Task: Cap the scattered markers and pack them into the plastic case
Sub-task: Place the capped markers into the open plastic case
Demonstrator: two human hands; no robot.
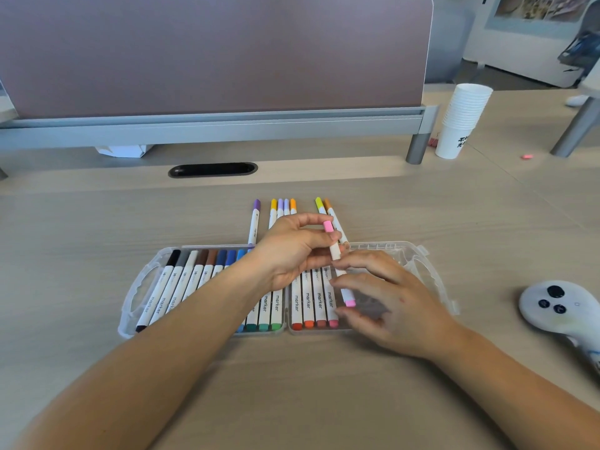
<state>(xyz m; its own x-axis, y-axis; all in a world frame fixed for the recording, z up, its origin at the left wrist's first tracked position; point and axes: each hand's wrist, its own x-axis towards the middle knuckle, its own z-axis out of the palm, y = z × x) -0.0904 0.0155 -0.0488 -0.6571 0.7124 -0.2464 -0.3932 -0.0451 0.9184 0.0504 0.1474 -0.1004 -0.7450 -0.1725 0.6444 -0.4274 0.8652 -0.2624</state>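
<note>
Holding pink marker (334,252) slantwise over the right half of the plastic case (140,289) near the front edge of the desk (311,404), left hand (290,253) curled round its capped upper end, right hand (394,305) pinching mid-barrel; judged light, stiff, smooth-sided and slightly slippery, best gripped mid-barrel.

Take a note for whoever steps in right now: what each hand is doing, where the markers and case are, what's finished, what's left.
Hands: the left hand pinches the pink marker near its top cap; the right hand pinches its barrel lower down, over the open case.
Done: a row of markers lies in the left half and four markers in the right half.
Left: seat the pink marker, then pack the loose markers lying on the desk beyond the case.
</note>
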